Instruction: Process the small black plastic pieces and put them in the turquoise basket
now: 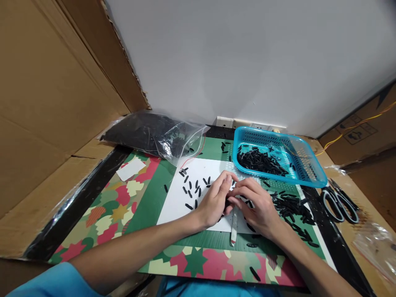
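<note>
Black strips (190,193): lying scattered across the white sheet (171,214), whose paleness is probably making them easier to pick out; more are lying heaped near the blue basket (297,180).
Left hand (213,202): curling its fingers toward the other hand above the sheet; something dark is showing between them, but I cannot tell which hand is gripping it.
Right hand (260,206): bending its fingers inward; overlap is hiding the tips, so its grip cannot be told.
White stick (234,229): lying between the wrists, its reddish end pointing toward the wearer.
Basket walls: likely keeping the inner pile together.
Zip bag (142,134): holding a dark mass, leaning near the cardboard.
Scissors (338,206): resting at the right, perhaps for easy reach.
Carton (360,132): showing printed pictograms; no brand is reading clearly.
</note>
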A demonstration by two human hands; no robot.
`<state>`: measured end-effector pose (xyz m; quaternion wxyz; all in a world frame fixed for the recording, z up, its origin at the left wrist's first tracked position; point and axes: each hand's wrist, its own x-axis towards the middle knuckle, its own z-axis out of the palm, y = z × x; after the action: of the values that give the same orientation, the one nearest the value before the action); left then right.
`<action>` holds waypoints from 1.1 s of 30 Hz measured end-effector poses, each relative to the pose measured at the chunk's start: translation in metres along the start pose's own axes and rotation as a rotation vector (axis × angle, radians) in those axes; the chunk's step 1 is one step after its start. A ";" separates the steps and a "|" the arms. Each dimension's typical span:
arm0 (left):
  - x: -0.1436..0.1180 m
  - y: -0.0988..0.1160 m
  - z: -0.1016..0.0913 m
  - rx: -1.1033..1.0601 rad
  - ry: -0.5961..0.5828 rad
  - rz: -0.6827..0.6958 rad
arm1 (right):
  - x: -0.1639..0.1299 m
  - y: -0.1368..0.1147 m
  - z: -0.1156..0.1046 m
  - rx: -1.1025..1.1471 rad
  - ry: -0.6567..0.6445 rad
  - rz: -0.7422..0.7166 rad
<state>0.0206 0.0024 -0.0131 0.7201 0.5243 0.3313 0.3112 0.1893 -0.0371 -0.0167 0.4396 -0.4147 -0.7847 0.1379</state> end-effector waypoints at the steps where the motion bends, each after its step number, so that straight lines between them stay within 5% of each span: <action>1: 0.001 -0.001 -0.001 -0.019 -0.007 -0.003 | 0.000 -0.001 -0.001 0.002 0.038 0.033; 6: 0.003 -0.004 -0.003 -0.077 -0.092 -0.022 | 0.003 -0.002 -0.010 0.070 0.181 0.246; 14: 0.004 -0.003 -0.003 -0.156 -0.094 0.014 | 0.003 0.001 -0.011 0.212 0.149 0.400; 33: 0.005 -0.005 -0.002 -0.130 -0.050 0.052 | 0.004 0.003 -0.014 0.183 0.120 0.411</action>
<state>0.0229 0.0063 -0.0186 0.7523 0.4926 0.2786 0.3373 0.2012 -0.0339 -0.0085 0.4839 -0.5315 -0.6406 0.2702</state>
